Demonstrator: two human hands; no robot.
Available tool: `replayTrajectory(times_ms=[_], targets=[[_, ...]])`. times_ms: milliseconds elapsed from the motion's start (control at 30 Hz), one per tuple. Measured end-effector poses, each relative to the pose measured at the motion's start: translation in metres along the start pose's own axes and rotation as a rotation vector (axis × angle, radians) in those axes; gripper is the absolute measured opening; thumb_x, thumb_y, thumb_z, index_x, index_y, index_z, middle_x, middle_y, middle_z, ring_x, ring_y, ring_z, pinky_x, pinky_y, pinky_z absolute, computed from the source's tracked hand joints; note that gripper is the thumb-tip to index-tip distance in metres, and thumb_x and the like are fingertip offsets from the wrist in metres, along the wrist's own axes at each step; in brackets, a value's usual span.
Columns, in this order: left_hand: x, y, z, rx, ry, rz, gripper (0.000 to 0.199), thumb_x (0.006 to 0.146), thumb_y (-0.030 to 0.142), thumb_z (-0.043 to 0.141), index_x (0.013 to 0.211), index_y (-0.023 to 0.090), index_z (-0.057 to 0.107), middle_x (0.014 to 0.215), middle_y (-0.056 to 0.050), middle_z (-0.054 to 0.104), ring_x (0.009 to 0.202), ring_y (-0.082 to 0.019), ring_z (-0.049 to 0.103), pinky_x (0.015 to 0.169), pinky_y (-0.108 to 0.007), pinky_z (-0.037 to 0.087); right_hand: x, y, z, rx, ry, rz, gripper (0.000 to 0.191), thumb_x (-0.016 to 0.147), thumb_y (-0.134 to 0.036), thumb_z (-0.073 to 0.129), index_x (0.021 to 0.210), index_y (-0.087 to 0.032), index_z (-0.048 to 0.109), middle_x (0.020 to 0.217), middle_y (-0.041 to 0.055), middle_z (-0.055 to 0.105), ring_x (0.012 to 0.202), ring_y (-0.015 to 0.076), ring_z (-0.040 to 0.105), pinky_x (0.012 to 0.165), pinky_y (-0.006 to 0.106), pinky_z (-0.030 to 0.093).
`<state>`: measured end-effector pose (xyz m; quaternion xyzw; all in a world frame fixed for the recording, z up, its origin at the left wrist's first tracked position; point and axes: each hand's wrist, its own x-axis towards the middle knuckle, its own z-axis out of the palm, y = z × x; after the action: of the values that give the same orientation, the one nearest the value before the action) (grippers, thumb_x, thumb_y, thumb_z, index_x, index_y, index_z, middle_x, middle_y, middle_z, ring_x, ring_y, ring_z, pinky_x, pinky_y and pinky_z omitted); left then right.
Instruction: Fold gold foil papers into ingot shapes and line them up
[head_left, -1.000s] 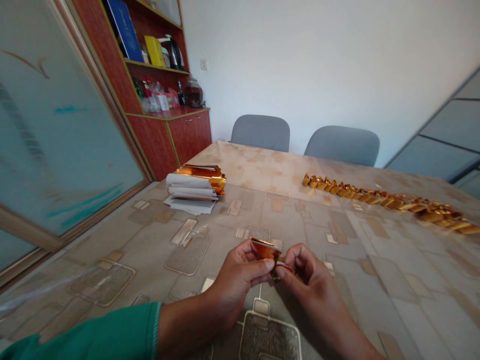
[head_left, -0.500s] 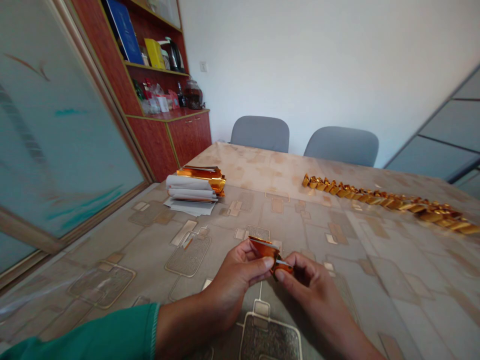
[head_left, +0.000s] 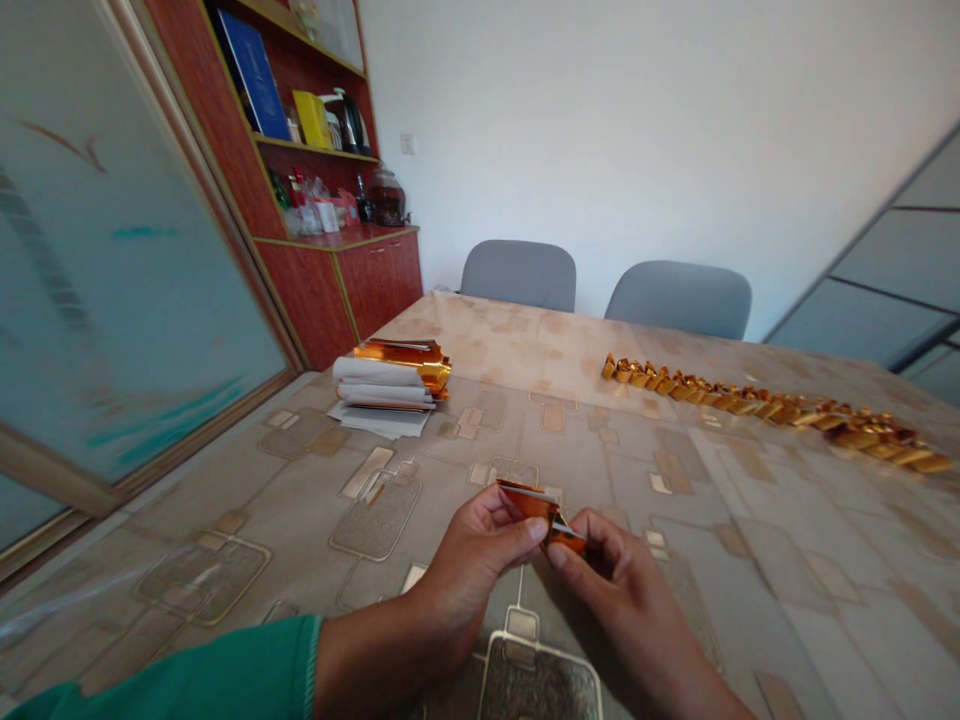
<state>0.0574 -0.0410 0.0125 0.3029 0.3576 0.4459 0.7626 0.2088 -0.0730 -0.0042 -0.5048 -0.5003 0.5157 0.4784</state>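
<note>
A partly folded piece of gold foil paper (head_left: 529, 502) is held above the table between both hands. My left hand (head_left: 476, 560) pinches its left part, thumb on the near face and fingers behind. At the right end, my right hand (head_left: 619, 575) grips a folded flap, its thumb in front. Pale paper edges show along the top and at the right fold. Some fingertips are hidden behind the foil. Farther off to the left lies a stack of gold foil paper sheets (head_left: 386, 385) with white backs. A long row of folded gold foil pieces (head_left: 750, 400) stretches along the right.
The table (head_left: 255, 660) has a patterned cover. Two grey chairs (head_left: 517, 273) stand at its far side against a white wall. Back left is a red-brown cabinet (head_left: 375, 275) holding bottles, a kettle and boxes. A frosted glass door (head_left: 142, 250) stands at the left.
Both hands stay in nearly the same place, still gripping the foil paper. The right thumb and the right flap have shifted slightly. The camera view has tipped up a little.
</note>
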Motion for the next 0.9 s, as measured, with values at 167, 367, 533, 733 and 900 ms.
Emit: replayTrajectory(times_ms=[167,367,533,733,900], targets=[[0.002,0.001,-0.001,-0.016,0.026,0.014,0.035,0.06,0.029,0.092,0.084,0.016,0.07,0.083,-0.003,0.074,0.081,-0.016,0.066,0.077,-0.028,0.05,0.002,0.004,-0.002,0.033,-0.038,-0.003,0.039,0.079,-0.055,0.073,0.076,-0.02,0.058,0.067,-0.0017,0.05,0.061,0.0136,0.041,0.055,0.026,0.033],[0.002,-0.002,-0.002,-0.063,0.014,0.012,0.037,0.059,0.028,0.094,0.085,0.016,0.071,0.084,-0.003,0.074,0.082,-0.016,0.067,0.079,-0.027,0.051,0.002,0.007,0.0,0.007,-0.053,-0.013,0.034,0.088,-0.05,0.067,0.075,-0.02,0.059,0.069,-0.0013,0.051,0.063,0.0142,0.043,0.058,0.027,0.033],[0.003,-0.003,-0.002,-0.076,0.025,-0.001,0.037,0.061,0.026,0.093,0.089,0.016,0.07,0.086,-0.002,0.074,0.084,-0.016,0.068,0.08,-0.027,0.052,0.001,0.006,0.0,0.029,-0.053,-0.017,0.034,0.086,-0.051,0.069,0.076,-0.02,0.059,0.068,-0.0017,0.05,0.063,0.0139,0.041,0.056,0.027,0.032],[0.005,-0.003,-0.004,-0.124,0.051,-0.018,0.042,0.059,0.023,0.095,0.092,0.016,0.07,0.088,-0.001,0.073,0.083,-0.014,0.068,0.08,-0.027,0.053,0.001,0.01,0.001,0.043,-0.007,-0.071,0.036,0.088,-0.05,0.067,0.072,-0.021,0.051,0.066,-0.0037,0.043,0.061,0.013,0.036,0.055,0.027,0.03],[0.008,-0.004,-0.005,-0.115,0.064,-0.021,0.044,0.056,0.026,0.096,0.091,0.016,0.071,0.083,0.0,0.073,0.076,-0.012,0.066,0.073,-0.024,0.052,0.002,0.011,0.0,0.067,-0.017,-0.068,0.039,0.088,-0.05,0.068,0.07,-0.022,0.048,0.065,-0.0041,0.042,0.061,0.0127,0.033,0.054,0.026,0.028]])
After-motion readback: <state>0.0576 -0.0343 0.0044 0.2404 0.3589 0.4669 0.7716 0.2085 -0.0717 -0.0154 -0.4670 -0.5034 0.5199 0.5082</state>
